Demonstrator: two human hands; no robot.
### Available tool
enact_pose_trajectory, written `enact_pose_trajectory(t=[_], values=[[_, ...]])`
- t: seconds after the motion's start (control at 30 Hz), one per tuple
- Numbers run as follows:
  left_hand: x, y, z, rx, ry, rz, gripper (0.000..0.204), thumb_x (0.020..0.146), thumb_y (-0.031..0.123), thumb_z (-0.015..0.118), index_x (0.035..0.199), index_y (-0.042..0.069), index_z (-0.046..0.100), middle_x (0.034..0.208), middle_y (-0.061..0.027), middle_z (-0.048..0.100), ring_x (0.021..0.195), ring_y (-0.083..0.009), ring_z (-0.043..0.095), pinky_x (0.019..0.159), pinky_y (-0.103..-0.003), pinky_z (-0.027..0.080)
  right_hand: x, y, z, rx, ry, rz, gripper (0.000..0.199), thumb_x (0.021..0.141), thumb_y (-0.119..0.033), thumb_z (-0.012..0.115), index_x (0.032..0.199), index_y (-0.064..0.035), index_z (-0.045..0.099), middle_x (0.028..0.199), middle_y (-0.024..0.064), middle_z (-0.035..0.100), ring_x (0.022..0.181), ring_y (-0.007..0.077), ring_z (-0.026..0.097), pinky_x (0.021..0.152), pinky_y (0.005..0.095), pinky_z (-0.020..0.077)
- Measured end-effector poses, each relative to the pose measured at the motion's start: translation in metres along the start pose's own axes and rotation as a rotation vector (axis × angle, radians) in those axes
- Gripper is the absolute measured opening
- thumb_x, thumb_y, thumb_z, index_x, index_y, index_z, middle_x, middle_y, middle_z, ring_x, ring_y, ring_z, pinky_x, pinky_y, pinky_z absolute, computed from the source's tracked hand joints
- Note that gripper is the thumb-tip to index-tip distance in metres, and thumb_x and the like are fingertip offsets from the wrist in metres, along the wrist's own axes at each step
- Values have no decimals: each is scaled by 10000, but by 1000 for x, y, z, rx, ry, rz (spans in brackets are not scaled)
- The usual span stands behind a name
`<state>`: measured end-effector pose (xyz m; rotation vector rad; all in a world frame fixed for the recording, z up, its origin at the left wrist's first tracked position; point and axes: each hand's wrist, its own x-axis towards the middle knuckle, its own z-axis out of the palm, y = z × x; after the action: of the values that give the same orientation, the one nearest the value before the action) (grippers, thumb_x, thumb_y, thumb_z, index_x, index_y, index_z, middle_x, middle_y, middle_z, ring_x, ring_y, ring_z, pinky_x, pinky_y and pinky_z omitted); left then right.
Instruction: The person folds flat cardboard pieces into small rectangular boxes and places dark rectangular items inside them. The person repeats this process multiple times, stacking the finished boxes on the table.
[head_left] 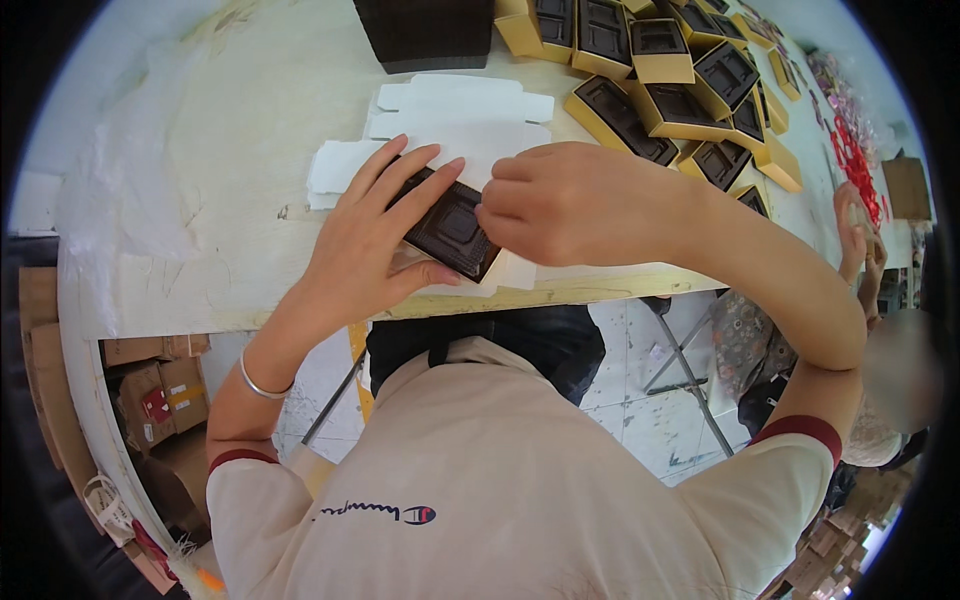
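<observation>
A dark brown plastic insert tray (450, 226) with moulded recesses lies in front of me near the table's front edge, in what looks like a shallow box. My left hand (368, 235) holds it from the left, fingers across its far side and thumb along its near edge. At its right end is my right hand (555, 205), fingers curled and pressed together; the fingertips are partly hidden, so I cannot tell what they pinch. Flat white carton blanks (455, 108) lie beneath and beyond the tray.
A dark stack of trays (425, 35) stands at the far side. Several gold boxes (665, 68) with brown inserts are heaped at the far right. Another person's hand (850, 230) is beyond, near red pieces (853, 160). Cardboard boxes (165, 400) sit under the table (240, 180) at left.
</observation>
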<state>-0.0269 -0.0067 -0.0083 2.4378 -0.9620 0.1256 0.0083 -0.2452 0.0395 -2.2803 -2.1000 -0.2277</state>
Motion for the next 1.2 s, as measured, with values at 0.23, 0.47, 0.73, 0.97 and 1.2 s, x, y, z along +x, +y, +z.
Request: enact_pose_trajectory(t=[0.23,0.47,0.73,0.97,1.2], values=[[-7,2,4,201,49,15,808,671,499,720,1356,137,493,1421,-103,421,1343,-362,328,1076,-568,271,6,-24,-12,-133,-111,54,400,742,-300,651,1000,5,626,1054,122,582,995,216,542,825,364,477],[-7,0,6,214,-52,42,784,740,456,687,1395,107,435,1477,-141,340,1355,-385,306,1098,-576,217,-7,-75,49,64,170,492,695,785,-516,587,1170,63,574,1337,197,491,1283,334,425,1089,500,306],[-3,-3,-21,161,-125,58,798,687,252,772,1392,99,432,1465,-172,325,1344,-393,309,1102,-583,205,-6,-83,48,185,246,653,738,768,-511,632,1293,-11,497,1457,219,350,1352,371,334,1101,532,255],[-7,-3,-16,72,-15,57,811,619,315,815,1332,108,488,1242,-124,454,1198,-329,431,1082,-604,199,2,-69,43,263,357,759,561,739,-277,749,1238,-82,583,1191,193,509,1158,360,486,1058,558,295],[-31,-16,-31,-75,164,-21,726,718,348,781,1321,64,493,1396,-166,399,1310,-360,360,1110,-562,200,-87,26,-46,-44,469,1103,462,758,-120,753,1193,-46,617,1143,116,635,1093,283,575,952,379,437]])
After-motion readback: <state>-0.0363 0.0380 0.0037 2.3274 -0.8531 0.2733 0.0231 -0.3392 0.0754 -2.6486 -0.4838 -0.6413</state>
